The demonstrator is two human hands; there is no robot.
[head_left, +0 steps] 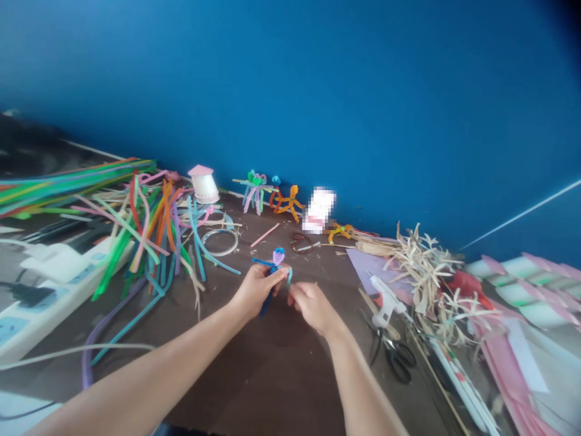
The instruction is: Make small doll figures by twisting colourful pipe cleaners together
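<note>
A small pipe-cleaner figure [278, 258] with a lilac face, a blue top and blue limbs is pinched in my left hand [256, 288], its head standing up above the thumb. One blue arm sticks out to the left and a dark blue leg hangs below the fingers. From the figure's right side a light blue pipe cleaner [289, 275] curves down. My right hand [312, 306] is closed at the lower end of that piece, the fingertips pressed together. The exact grip there is small and partly hidden.
Loose pipe cleaners [157, 230] and a white power strip [59, 297] lie at left. Behind stand a paper cup [204, 184], an orange pipe-cleaner figure [290, 201] and a wire coil [220, 242]. At right are a glue gun [385, 303], scissors [399, 361] and dried husk strips [422, 260].
</note>
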